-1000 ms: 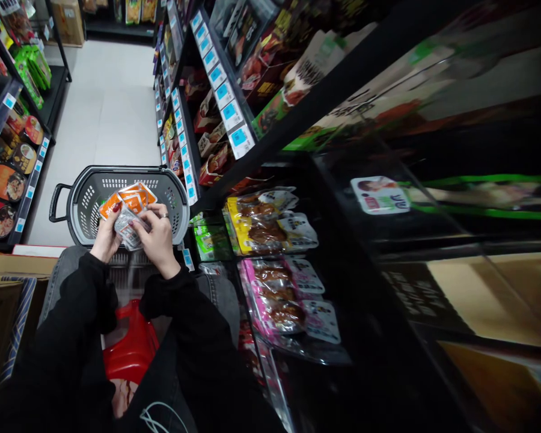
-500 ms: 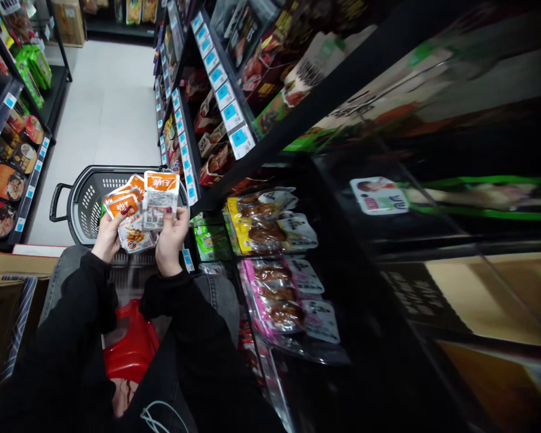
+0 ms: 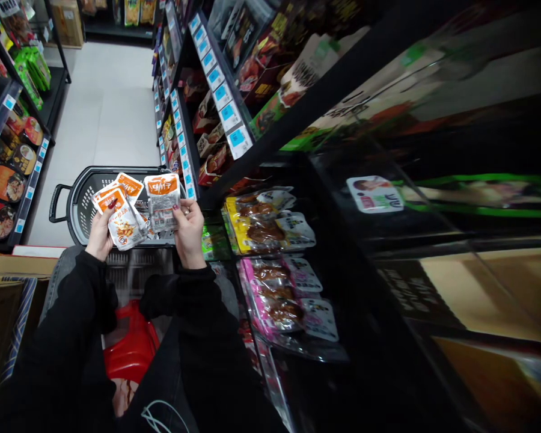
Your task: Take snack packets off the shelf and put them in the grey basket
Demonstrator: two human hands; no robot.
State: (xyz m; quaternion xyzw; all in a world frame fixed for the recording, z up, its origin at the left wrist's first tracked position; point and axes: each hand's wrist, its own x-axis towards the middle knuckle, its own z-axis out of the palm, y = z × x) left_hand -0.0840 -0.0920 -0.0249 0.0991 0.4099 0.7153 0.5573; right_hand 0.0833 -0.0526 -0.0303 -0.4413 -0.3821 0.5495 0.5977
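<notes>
Several white-and-orange snack packets [image 3: 127, 227] are fanned out in my left hand [image 3: 100, 236], pinched between thumb and fingers. One more packet [image 3: 163, 201], showing its printed back, is gripped along its right edge by my right hand [image 3: 189, 233]. Both hands are above the near side of a dark grey shopping basket [image 3: 82, 207], whose perforated wall shows beyond the packets. The packets cover much of the basket's inside, so its contents are mostly hidden.
Close on my right, a black shelf holds yellow packs [image 3: 255, 225] and pink packs [image 3: 270, 294] of brown food. Shelves with blue-and-white price tags [image 3: 222, 94] line the aisle. A red object [image 3: 128, 343] sits between my legs; cardboard boxes [image 3: 9, 300] stand at left.
My right hand has moved right with its single packet, away from the fanned ones. My left hand has shifted slightly left, and its packets are spread wider.
</notes>
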